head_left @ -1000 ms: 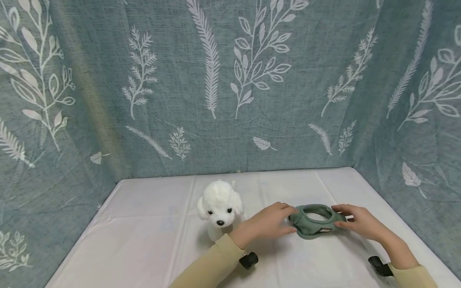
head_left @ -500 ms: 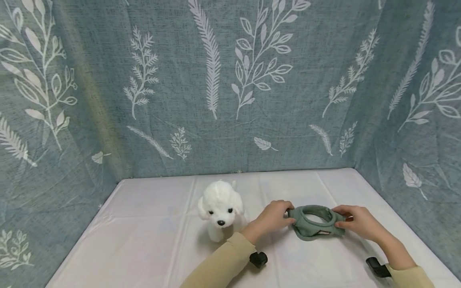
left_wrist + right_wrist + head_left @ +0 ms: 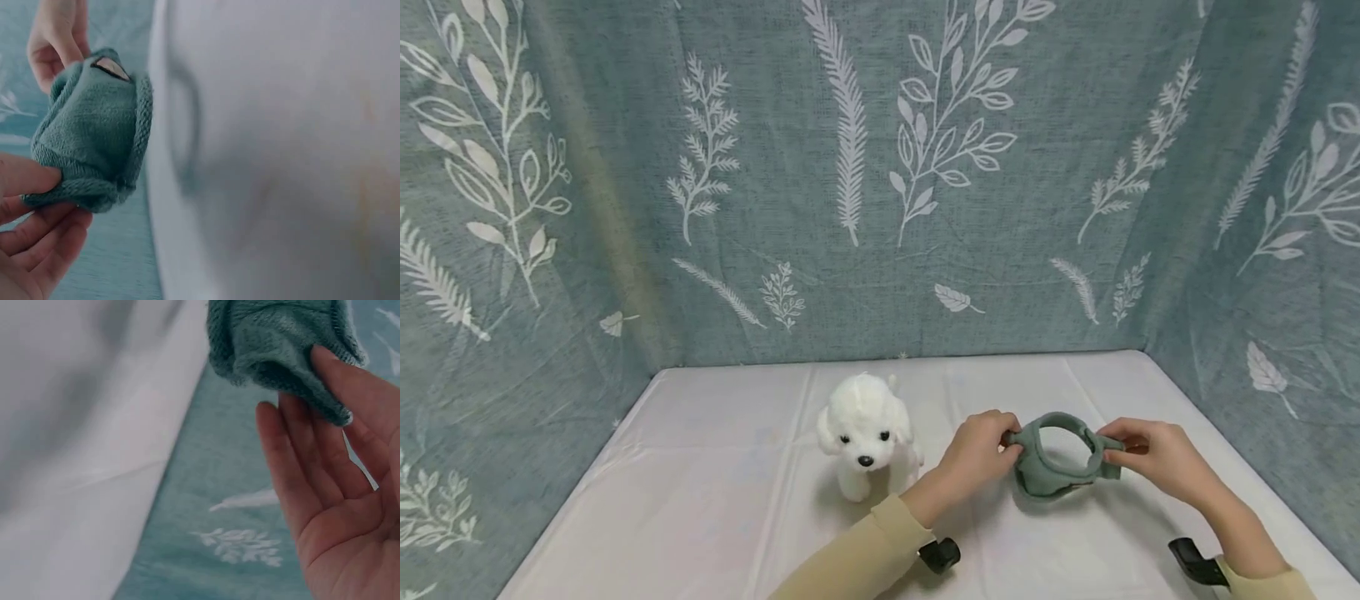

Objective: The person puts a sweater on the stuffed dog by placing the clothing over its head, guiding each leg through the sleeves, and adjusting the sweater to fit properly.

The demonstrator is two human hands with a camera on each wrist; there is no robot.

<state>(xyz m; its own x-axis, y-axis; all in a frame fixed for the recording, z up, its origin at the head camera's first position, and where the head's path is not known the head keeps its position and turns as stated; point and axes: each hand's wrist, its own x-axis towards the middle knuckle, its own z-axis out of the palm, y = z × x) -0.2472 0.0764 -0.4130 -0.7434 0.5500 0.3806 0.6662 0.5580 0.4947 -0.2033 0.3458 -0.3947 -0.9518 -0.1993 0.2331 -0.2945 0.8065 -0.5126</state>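
Hands (image 3: 976, 454) (image 3: 1167, 458), two, pinch one green knitted piece (image 3: 1039, 473) near one white toy dog (image 3: 867, 421).

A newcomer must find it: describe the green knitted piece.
Find the white table with its plush dog. Right of the dog in the head view, left hand and right hand pinch the knitted piece. Unlike the white dog, it's green, with a round opening.
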